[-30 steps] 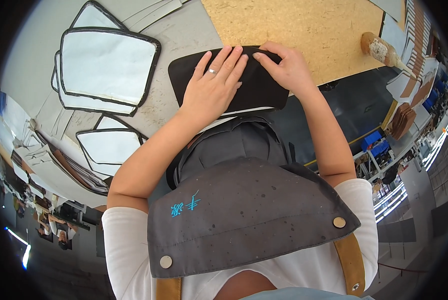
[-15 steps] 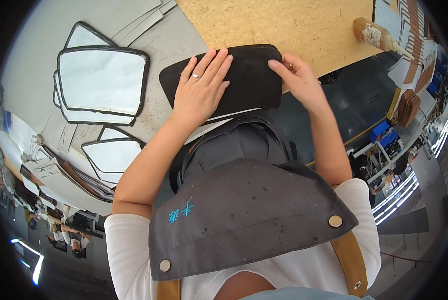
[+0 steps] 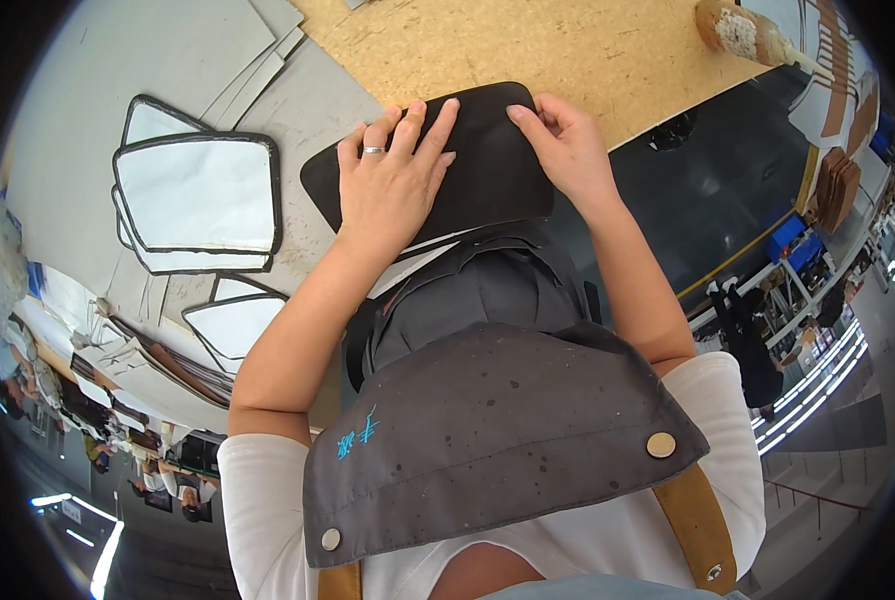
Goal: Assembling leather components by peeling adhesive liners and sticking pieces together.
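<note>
A black leather-like panel (image 3: 488, 170) with rounded corners lies at the table's near edge, in front of my apron. My left hand (image 3: 390, 185), with a ring on one finger, rests on its left half. The fingers are spread, with their tips by the panel's far edge. At the far right corner my right hand (image 3: 568, 150) pinches the panel's edge, thumb on top and fingers partly hidden beyond it. Left of the panel lie several white panels with black borders (image 3: 200, 195), overlapping in a pile. A few more white pieces (image 3: 236, 325) lie nearer to me.
Grey sheets (image 3: 253, 70) lie on the far left of the table beside a tan board (image 3: 438, 50). A glue-smeared bottle (image 3: 733, 28) stands at the far right. Brown pieces (image 3: 836, 190) are stacked at the right. Stacked sheets (image 3: 158, 370) sit at the left edge.
My right thumb has slid slightly left along the panel's far edge. My left fingers are more bent and spread. The whole view has shifted a little; the panel stays under my hands.
</note>
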`<action>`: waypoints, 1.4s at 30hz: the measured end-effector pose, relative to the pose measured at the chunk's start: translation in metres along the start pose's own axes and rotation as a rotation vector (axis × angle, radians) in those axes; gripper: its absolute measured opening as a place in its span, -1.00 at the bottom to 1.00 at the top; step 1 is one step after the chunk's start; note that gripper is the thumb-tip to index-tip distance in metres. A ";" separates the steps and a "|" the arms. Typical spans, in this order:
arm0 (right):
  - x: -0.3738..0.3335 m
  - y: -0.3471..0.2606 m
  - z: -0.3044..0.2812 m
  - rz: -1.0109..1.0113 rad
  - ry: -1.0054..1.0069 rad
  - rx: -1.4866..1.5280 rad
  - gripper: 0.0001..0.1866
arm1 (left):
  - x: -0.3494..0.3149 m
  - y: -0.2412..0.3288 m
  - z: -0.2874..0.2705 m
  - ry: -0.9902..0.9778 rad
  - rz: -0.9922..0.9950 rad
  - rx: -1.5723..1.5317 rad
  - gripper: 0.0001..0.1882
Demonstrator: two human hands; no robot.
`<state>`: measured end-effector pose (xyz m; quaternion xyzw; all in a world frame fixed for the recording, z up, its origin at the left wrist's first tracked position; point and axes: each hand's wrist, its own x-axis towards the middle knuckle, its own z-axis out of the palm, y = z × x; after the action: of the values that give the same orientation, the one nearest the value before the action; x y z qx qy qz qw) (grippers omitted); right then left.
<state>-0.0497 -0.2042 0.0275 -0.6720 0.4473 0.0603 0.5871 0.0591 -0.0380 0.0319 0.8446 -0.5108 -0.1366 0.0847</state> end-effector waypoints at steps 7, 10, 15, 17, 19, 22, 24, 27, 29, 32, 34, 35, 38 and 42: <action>0.001 0.000 0.002 -0.068 0.021 -0.108 -0.77 | 0.013 0.011 -0.007 -0.010 0.059 -0.024 -0.47; 0.001 -0.002 0.002 -0.083 0.040 -0.168 -0.74 | 0.021 0.016 -0.004 -0.017 0.204 -0.078 -0.47; -0.005 -0.026 -0.015 -0.120 -0.033 -0.371 -0.74 | 0.026 0.016 0.004 -0.044 0.263 -0.149 -0.49; -0.012 -0.047 -0.026 0.119 -0.240 -0.338 -0.72 | 0.025 0.015 0.003 -0.053 0.250 -0.143 -0.50; -0.012 -0.032 -0.029 0.094 -0.160 -0.221 -0.72 | 0.026 0.017 0.000 -0.046 0.236 -0.171 -0.51; -0.004 -0.001 -0.017 0.015 -0.036 0.012 -0.76 | 0.029 0.017 0.001 -0.038 0.257 -0.151 -0.51; -0.001 0.004 -0.011 -0.038 0.008 0.133 -0.80 | 0.030 0.018 0.001 -0.042 0.260 -0.139 -0.51; 0.001 0.006 -0.006 -0.027 0.055 0.076 -0.81 | 0.031 0.020 0.001 -0.042 0.258 -0.104 -0.50; 0.002 0.009 -0.004 -0.048 0.076 0.045 -0.81 | 0.032 0.021 0.000 -0.040 0.262 -0.081 -0.50; 0.003 0.006 -0.004 -0.063 0.105 -0.022 -0.78 | 0.034 0.021 0.000 -0.042 0.261 -0.052 -0.50; 0.005 0.000 -0.005 -0.033 0.116 -0.062 -0.74 | 0.035 0.022 0.001 -0.030 0.281 -0.009 -0.50; 0.006 -0.002 -0.006 -0.006 0.125 -0.106 -0.70 | 0.036 0.022 0.001 -0.034 0.284 -0.007 -0.50; 0.005 -0.006 -0.003 -0.012 0.147 -0.114 -0.67 | 0.034 0.018 0.000 -0.031 0.295 -0.001 -0.51; 0.011 -0.002 -0.005 0.039 0.114 -0.061 -0.68 | 0.038 0.022 -0.005 -0.038 0.320 0.005 -0.53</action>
<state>-0.0445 -0.2143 0.0239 -0.6831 0.4910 0.0469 0.5386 0.0588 -0.0819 0.0379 0.7498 -0.6408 -0.1358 0.0938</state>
